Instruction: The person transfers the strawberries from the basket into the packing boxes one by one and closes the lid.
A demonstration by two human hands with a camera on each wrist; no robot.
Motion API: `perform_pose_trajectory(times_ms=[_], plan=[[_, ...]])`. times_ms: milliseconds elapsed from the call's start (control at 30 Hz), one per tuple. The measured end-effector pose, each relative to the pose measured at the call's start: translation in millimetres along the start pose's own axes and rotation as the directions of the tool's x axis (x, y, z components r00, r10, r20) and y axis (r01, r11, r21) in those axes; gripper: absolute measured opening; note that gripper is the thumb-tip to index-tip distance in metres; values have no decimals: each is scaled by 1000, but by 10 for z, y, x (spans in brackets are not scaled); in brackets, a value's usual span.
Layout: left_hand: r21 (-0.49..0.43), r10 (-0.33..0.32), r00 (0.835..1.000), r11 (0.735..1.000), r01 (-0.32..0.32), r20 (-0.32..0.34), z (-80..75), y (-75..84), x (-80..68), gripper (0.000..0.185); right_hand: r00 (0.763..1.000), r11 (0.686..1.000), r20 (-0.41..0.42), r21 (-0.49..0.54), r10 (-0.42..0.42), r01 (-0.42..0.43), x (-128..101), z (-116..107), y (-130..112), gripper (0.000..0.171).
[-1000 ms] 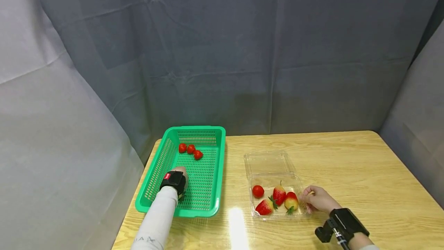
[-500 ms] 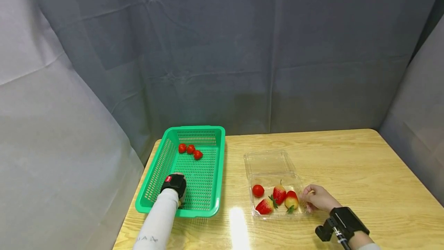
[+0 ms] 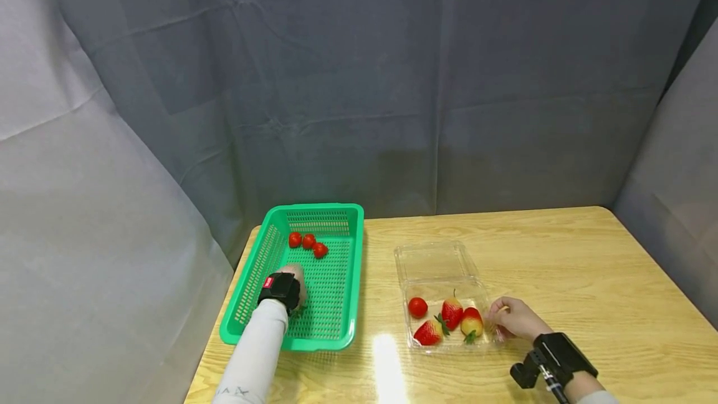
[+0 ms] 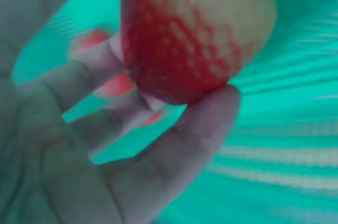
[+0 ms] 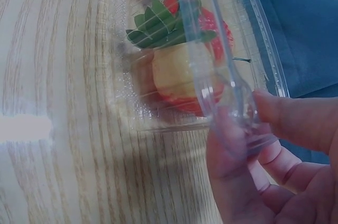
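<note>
In the left wrist view my left hand (image 4: 153, 166) holds a red and pale-yellow strawberry (image 4: 195, 39) between thumb and fingers. The head view puts that left hand (image 3: 299, 279) over the near left part of a green basket (image 3: 359, 254); the wrist hides most of the fruit there. My right hand (image 3: 518, 320) pinches the right edge of a clear plastic clamshell box (image 3: 434, 264), whose lid lies folded back. Inside the box are strawberries (image 3: 451, 313) and a round red tomato (image 3: 417, 307). The right wrist view shows thumb and fingers (image 5: 296, 121) on the plastic rim.
Three small red tomatoes (image 3: 309, 241) lie at the far end of the basket. Both containers stand on a wooden table (image 3: 561, 267). Grey cloth (image 3: 359, 111) hangs behind it and at both sides. A bright glare patch (image 3: 388, 366) shows between the basket and the box.
My left hand drew slightly toward me over the basket, then moved forward again. The right hand keeps its hold on the box edge.
</note>
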State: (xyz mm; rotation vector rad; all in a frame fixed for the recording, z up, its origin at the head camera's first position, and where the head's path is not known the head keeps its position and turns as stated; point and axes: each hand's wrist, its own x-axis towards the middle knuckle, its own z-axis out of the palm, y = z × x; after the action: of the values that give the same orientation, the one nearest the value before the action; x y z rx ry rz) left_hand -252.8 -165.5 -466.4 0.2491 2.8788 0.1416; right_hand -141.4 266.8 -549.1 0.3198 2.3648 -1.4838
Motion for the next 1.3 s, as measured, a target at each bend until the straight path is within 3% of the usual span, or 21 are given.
perform_pose_trajectory(times_ms=[33, 67, 100, 167, 233, 300, 400, 467, 633, 733, 833, 900, 1033, 1167, 1233, 1300], plan=[[-40, -10, 1000, 999, 10, 6, -129, 106, 30, 13, 1000, 1000, 1, 4, 4, -4, -4, 1, 4, 18], [-78, 28, 999, 996, -30, -21, -245, 201, 57, 16, 1000, 1000, 3, 6, 4, -4, -10, 1, 8, 18], [-116, 87, 994, 989, -94, -66, -357, 302, 84, 20, 1000, 1000, 5, 9, 4, -4, -14, 2, 12, 18], [-156, 211, 967, 960, -233, -145, -557, 537, 107, 25, 1000, 1000, 9, 13, 0, 0, -24, 3, 16, 18], [-142, 342, 918, 917, -373, -201, -690, 808, 91, 26, 1000, 1000, 20, 25, -5, 5, -33, 1, 13, 18], [-103, 464, 854, 862, -497, -235, -710, 1085, 82, 27, 1000, 1000, 26, 28, -9, 8, -43, -9, 6, 18], [-40, 559, 801, 814, -579, -216, -583, 1505, 46, 31, 1000, 999, 28, 31, -8, 7, -58, -20, -9, 18], [-7, 594, 784, 796, -605, -183, -387, 1744, 37, 33, 1000, 1000, 14, 26, -4, 4, -58, -14, -5, 17], [59, 593, 803, 805, -591, -55, 278, 2138, 1, 35, 1000, 999, 5, 35, -6, 6, -38, 28, 25, 15], [112, 558, 830, 824, -555, 3, 632, 2232, 4, 34, 1000, 999, 10, 40, -8, 8, -30, 52, 24, 16], [166, 552, 833, 819, -549, 28, 869, 2268, 54, 34, 1000, 999, 14, 37, -10, 9, -27, 54, 16, 16], [181, 574, 818, 803, -569, 26, 984, 2279, 104, 33, 1000, 999, 10, 31, -7, 7, -23, 43, 15, 16], [188, 635, 773, 757, -625, 14, 1124, 2274, 174, 24, 1000, 1000, 1, 23, 1, -1, -6, 16, 25, 16], [127, 656, 753, 743, -657, 54, 1008, 2211, 117, 32, 1000, 1000, 0, 27, 9, -9, 7, 13, 32, 16], [71, 668, 742, 739, -670, 58, 834, 2142, 60, 39, 1000, 1000, -2, 25, 12, -12, 8, 20, 34, 17], [22, 688, 726, 725, -688, 14, 633, 2021, 17, 41, 1000, 999, -11, 30, 28, -27, 8, 30, 31, 17]])
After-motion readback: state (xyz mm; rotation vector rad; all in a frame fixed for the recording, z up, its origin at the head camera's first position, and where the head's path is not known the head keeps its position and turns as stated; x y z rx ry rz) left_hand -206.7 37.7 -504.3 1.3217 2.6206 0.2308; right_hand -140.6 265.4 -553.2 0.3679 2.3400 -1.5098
